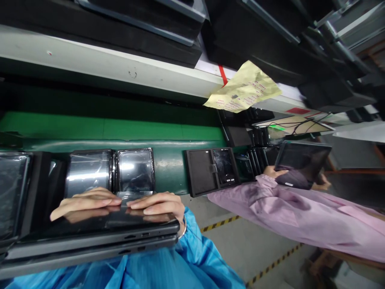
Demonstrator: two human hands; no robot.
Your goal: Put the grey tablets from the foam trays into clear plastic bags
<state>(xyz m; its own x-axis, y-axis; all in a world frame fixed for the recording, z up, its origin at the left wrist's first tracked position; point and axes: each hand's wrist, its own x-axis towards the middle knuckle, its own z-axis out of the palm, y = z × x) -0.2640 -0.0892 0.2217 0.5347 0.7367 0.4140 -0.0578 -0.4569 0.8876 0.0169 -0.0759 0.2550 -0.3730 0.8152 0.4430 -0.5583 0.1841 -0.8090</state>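
Two dark tablets are stacked in front of me, the top tablet (99, 224) with a glossy black screen. My left hand (86, 200) lies flat on that screen, fingers stretched toward the right. My right hand (159, 205), coming out of a blue sleeve (192, 257), also lies flat on the screen with its fingers pointing left. The fingertips of both hands almost meet near the tablet's far edge. Their reflections show in the glass. My thumbs are hidden.
A green conveyor (120, 128) runs behind, carrying tablets in black trays (135, 170) and an open black case (212, 170). To the right a co-worker in a pink sleeve (288, 212) holds another tablet (302, 164). A crumpled yellow sheet (243, 90) hangs from the shelf above.
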